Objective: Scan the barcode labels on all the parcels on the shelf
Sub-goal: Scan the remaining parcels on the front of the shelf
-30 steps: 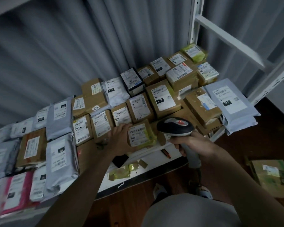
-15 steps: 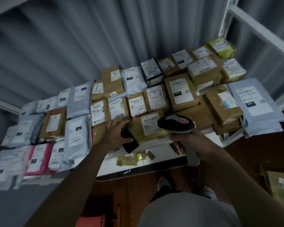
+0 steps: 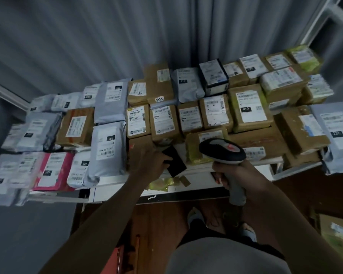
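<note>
Parcels cover the white shelf (image 3: 196,180) edge to edge, labels facing up. On the left lie grey poly mailers (image 3: 109,153) and one pink mailer (image 3: 53,171); the middle and right hold brown cardboard boxes (image 3: 164,123), some stacked two high, with a large grey mailer (image 3: 337,135) overhanging the right end. A yellow-green wrapped parcel (image 3: 194,151) sits near the front edge, its label partly hidden behind the handheld barcode scanner (image 3: 223,151), whose grey-and-black head points toward it. A flat black item (image 3: 175,161), possibly a small parcel, lies tilted at the front edge.
</note>
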